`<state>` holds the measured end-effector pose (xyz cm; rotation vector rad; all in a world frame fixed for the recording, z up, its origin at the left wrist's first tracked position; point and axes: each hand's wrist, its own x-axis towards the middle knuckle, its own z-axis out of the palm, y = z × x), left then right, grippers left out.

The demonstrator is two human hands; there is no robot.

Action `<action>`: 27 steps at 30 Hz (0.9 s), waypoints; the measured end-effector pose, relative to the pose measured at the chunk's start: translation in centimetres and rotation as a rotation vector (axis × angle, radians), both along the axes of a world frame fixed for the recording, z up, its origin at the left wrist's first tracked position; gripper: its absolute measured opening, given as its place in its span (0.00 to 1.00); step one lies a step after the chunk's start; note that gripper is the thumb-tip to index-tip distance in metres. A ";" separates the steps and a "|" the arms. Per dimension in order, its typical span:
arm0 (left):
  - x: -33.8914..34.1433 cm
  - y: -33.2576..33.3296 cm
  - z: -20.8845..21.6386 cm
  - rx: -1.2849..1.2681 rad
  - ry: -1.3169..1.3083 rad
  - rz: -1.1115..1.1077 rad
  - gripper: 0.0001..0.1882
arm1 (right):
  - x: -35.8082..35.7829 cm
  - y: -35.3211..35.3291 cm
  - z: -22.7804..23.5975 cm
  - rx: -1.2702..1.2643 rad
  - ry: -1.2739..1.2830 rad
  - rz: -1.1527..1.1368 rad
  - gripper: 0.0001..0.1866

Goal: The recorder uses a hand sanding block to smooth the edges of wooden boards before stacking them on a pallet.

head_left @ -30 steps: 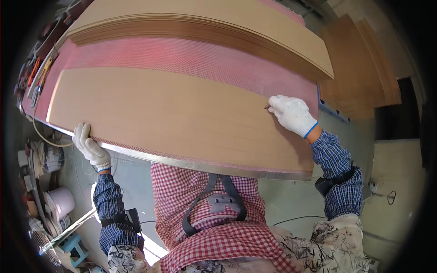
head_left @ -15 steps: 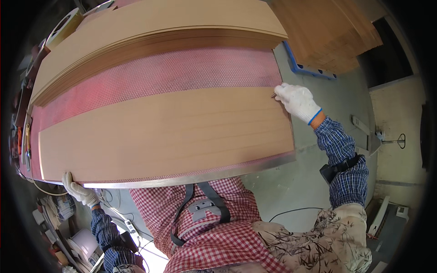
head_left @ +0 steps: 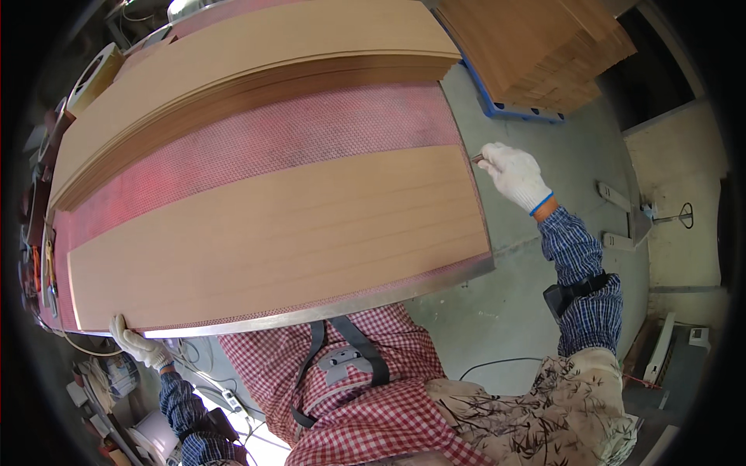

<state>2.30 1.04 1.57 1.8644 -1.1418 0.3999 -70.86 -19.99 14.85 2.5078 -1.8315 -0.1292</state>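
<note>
Left hand [head_left: 140, 343]: fingers together at the near edge of the brown board [head_left: 287, 233], left end (whether they grip, I cannot tell).
Brown board: flat on the pink mesh tabletop [head_left: 311, 128].
Right hand [head_left: 513, 175]: I see it pinching a thin piece [head_left: 476, 158].
Board stack [head_left: 256, 43]: far side.

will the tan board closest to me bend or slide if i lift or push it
The long tan board is probably fairly stiff: it lies without ripples. Being long and thin, it may bow if lifted by one end. The textured pink surface beneath it might resist sliding.
</note>
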 end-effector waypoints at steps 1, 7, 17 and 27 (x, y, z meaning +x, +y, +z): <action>0.1 0.1 0.0 0.003 0.000 0.000 0.31 | 0.4 0.3 0.4 0.001 -0.006 0.028 0.09; 0.5 0.0 -0.3 0.007 -0.017 0.010 0.32 | 1.0 1.1 0.4 0.093 0.121 0.154 0.09; 0.2 0.1 -0.6 0.009 -0.019 0.015 0.32 | 1.4 0.7 0.2 0.105 0.143 0.254 0.08; -0.4 -0.1 0.1 -0.044 -0.053 0.023 0.31 | 6.9 0.5 0.6 0.131 0.044 0.400 0.07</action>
